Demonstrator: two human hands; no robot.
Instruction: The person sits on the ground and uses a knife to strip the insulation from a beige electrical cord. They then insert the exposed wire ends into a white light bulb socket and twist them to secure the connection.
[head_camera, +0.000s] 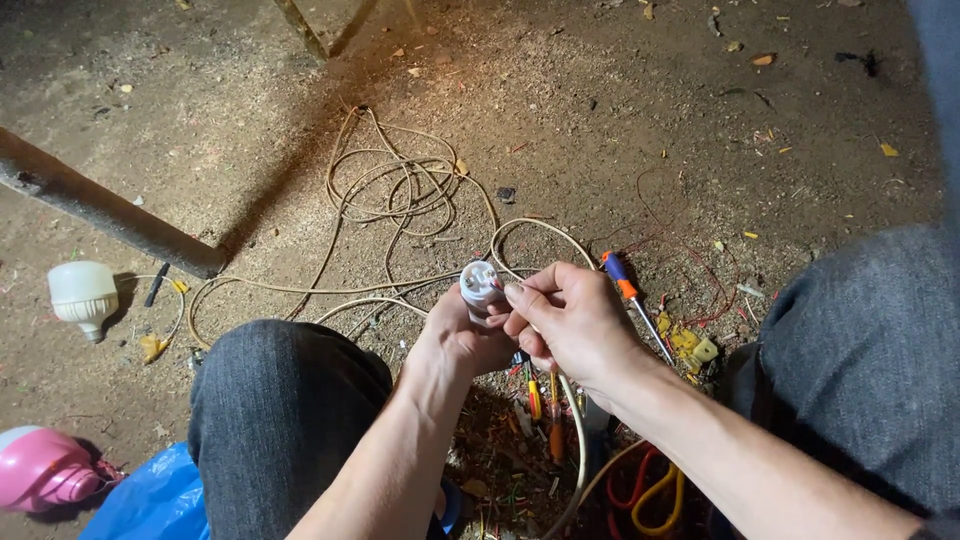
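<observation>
Just white lamp socket (478, 285) between hands

Bare forearms, no sleeves; grey denim trousers (280, 400).

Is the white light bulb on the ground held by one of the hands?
No, the white light bulb lies alone on the dirt at far left, while both hands hold a small white fitting.

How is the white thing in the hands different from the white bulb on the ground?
The white lamp holder is small and held up by both hands; the white bulb is bigger and lies alone on the dirt. The lamp holder sits by the cream cable; the bulb has no cable on it. Both are white.
</observation>
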